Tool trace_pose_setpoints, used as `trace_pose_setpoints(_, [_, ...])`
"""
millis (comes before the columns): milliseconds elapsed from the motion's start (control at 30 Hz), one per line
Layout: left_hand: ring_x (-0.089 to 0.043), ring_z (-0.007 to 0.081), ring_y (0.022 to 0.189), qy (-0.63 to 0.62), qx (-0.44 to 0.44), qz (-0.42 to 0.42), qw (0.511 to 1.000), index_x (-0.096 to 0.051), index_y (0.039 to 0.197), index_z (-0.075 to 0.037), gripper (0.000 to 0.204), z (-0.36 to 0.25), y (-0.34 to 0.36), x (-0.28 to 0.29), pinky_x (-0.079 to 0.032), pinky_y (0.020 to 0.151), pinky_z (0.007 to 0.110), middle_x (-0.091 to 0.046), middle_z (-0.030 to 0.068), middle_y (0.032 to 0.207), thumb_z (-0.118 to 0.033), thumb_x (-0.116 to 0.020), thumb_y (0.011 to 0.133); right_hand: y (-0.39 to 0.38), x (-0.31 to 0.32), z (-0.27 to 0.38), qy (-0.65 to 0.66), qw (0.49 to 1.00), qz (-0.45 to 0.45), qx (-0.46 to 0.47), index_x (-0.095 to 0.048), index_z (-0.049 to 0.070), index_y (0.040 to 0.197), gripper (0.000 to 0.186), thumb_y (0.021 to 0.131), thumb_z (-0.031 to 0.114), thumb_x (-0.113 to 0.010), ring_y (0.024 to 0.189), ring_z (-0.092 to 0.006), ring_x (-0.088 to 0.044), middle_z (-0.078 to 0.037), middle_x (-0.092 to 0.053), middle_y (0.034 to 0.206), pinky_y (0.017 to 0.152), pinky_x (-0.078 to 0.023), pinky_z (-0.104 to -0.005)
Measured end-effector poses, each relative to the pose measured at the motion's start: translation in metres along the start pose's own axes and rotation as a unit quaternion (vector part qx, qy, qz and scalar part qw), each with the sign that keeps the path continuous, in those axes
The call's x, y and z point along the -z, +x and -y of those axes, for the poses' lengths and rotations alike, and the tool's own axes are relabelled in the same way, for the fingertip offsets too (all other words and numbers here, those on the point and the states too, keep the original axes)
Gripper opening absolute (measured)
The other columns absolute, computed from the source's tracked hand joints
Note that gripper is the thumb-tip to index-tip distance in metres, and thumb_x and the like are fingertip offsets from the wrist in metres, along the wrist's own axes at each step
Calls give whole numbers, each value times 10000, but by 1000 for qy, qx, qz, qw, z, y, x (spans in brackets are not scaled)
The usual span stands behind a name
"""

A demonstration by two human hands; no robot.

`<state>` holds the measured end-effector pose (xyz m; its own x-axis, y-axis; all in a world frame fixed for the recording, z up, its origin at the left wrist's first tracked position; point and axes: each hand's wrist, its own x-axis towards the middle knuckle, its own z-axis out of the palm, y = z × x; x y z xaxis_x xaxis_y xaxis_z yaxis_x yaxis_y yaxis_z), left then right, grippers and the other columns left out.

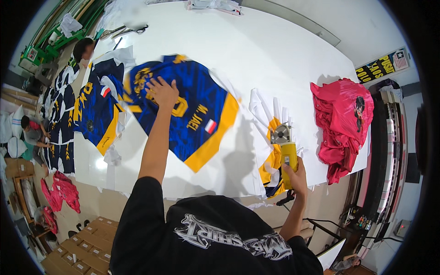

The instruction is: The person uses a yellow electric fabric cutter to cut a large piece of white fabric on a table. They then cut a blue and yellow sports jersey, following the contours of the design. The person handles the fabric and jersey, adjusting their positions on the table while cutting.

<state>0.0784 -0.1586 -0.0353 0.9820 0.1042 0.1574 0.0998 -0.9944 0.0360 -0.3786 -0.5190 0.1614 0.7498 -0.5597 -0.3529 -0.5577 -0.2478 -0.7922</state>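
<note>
My left hand (163, 93) lies flat with its fingers spread on a blue jersey panel (192, 91) with yellow lettering and a yellow hem band. My right hand (298, 178) is wrapped round the yellow body of an electric round-blade fabric cutter (288, 158). The cutter's metal head rests over a heap of white, yellow and navy fabric offcuts (263, 133) near the table's front edge. Just left of the panel lie more blue and yellow jersey pieces (98, 103), overlapping one another.
Crumpled pink printed fabric (341, 123) is piled at the right of the white table (275, 50). Scissors (137, 30) lie at the far left, and stacked sheets (215, 5) at the far edge. Other people (34, 133) are at the left, and cardboard boxes (85, 245) stand on the floor.
</note>
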Motion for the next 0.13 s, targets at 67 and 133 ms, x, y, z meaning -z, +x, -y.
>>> trace_pose_setpoints(67, [-153,524,1582,-136,-77,-14,988,-341,1633,-24,949,-21,-48,29,-32,1198,778,-236,308,1698,-723,-430,996,-7,-12,14,-12,1000,1,-11,-534,-41,1353,539,918,205,-736,846,-218,-687,-160,-690,1075,749,-571,-351])
trace_pose_setpoints(133, [-144,523,1584,-122,-90,87,985,-305,1650,-34,1012,-29,-79,63,-28,1177,805,-185,295,1718,-754,-472,958,-6,-27,12,-48,999,6,5,-534,-35,1364,563,906,212,-748,866,-222,-694,-179,-697,1081,754,-572,-349])
